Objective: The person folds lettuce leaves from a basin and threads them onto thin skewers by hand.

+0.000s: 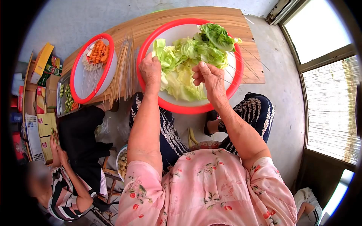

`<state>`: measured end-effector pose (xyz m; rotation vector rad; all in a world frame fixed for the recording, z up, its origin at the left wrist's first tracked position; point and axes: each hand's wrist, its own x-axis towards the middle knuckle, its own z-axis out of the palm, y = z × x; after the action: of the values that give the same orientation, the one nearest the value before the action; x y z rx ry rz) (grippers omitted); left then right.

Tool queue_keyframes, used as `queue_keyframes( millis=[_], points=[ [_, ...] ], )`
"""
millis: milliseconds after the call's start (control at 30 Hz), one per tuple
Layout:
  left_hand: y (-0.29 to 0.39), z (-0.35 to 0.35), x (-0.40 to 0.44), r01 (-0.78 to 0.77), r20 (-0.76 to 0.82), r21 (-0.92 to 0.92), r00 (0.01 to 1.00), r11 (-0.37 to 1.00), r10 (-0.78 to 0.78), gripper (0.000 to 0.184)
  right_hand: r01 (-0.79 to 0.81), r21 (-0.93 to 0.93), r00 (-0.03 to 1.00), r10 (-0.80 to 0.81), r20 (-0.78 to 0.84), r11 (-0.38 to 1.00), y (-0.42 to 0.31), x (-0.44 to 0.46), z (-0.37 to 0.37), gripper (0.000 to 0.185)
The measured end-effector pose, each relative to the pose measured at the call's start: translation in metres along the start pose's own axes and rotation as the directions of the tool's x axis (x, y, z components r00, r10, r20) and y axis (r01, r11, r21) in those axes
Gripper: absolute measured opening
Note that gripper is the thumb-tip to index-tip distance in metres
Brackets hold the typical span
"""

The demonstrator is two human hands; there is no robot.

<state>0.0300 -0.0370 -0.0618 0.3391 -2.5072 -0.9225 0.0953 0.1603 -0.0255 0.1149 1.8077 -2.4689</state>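
Note:
A wide red-rimmed basin point(235, 81) in front of me holds torn pale-green lettuce leaves point(184, 81) and a darker green lettuce clump point(218, 37). My left hand point(151, 71) is closed at the basin's left side, its fingertips on the edge of a lettuce leaf point(161, 52). Over the right half of the leaves, my right hand point(210, 79) is pinched, thumb against the fingers. A thin skewer point(228, 82) sticks out to the right from behind this hand; its other end is hidden. More thin skewers point(250, 60) reach across the right rim.
Loose bamboo skewers point(124, 69) lie left of the basin on the wooden table point(211, 13). Beyond them, a smaller red-rimmed basket point(74, 81) holds skewered orange pieces point(98, 52). A metal tray point(60, 101) has green vegetables. Another person point(71, 188) sits at lower left.

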Motion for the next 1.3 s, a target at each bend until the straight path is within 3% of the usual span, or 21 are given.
queue_keyframes(
  millis=[267,367,467,567,667,733,833,867,967,1033,1133,1233,1300],
  points=[
    [-0.011,0.009,0.002,-0.057,0.012,0.008,0.998,0.998,0.056,0.022,-0.027,-0.011,0.996,0.028,0.084,1.0,-0.004,-0.009,0.01,0.037],
    [0.0,0.003,0.0,0.024,0.087,-0.012,0.996,1.0,-0.023,0.023,-0.044,-0.026,0.995,0.046,0.093,0.999,-0.004,-0.009,0.012,0.037],
    [-0.004,0.01,0.0,0.038,0.037,-0.047,0.999,0.998,-0.036,0.024,-0.043,-0.015,0.993,0.045,0.108,0.999,-0.003,-0.011,0.013,0.037],
    [-0.026,0.021,0.006,0.154,0.087,-0.043,0.985,0.987,-0.15,0.026,-0.036,-0.025,0.994,0.038,0.104,0.999,-0.004,-0.013,0.013,0.037],
    [-0.025,0.017,0.005,0.236,0.053,-0.206,0.972,0.95,-0.23,0.021,-0.012,-0.035,0.999,0.014,0.047,0.999,-0.005,-0.013,0.01,0.037],
    [-0.01,0.007,-0.002,0.292,0.071,-0.523,0.951,0.801,-0.301,0.018,0.022,-0.057,1.0,-0.021,0.009,0.998,-0.004,-0.011,0.007,0.035],
    [0.002,-0.01,-0.011,0.311,0.183,-0.842,0.934,0.441,-0.308,0.02,0.102,-0.149,0.994,-0.106,-0.021,0.984,0.001,-0.009,0.003,0.03],
    [0.005,-0.017,-0.014,0.31,0.225,-0.902,0.931,0.3,-0.286,0.021,0.136,-0.197,0.989,-0.143,-0.023,0.971,0.0,-0.01,0.004,0.028],
    [0.019,-0.042,-0.026,0.379,0.346,-0.919,0.908,0.107,-0.236,0.031,0.261,-0.27,0.963,-0.269,0.006,0.927,0.006,-0.008,0.006,0.024],
    [0.029,-0.052,-0.039,0.407,0.374,-0.907,0.898,0.113,-0.233,0.034,0.39,-0.389,0.914,-0.401,0.058,0.835,0.001,-0.012,0.013,0.03],
    [0.046,-0.06,-0.061,0.414,0.378,-0.896,0.9,0.159,-0.217,0.031,0.618,-0.591,0.755,-0.6,0.264,0.518,-0.006,-0.025,0.022,0.057],
    [0.06,-0.062,-0.082,0.438,0.403,-0.885,0.891,0.16,-0.21,0.029,0.706,-0.584,0.678,-0.619,0.395,0.4,-0.009,-0.036,0.025,0.053],
    [0.065,-0.061,-0.094,0.443,0.415,-0.884,0.89,0.147,-0.189,0.029,0.698,-0.592,0.684,-0.621,0.383,0.403,-0.007,-0.038,0.02,0.046]
  ],
)
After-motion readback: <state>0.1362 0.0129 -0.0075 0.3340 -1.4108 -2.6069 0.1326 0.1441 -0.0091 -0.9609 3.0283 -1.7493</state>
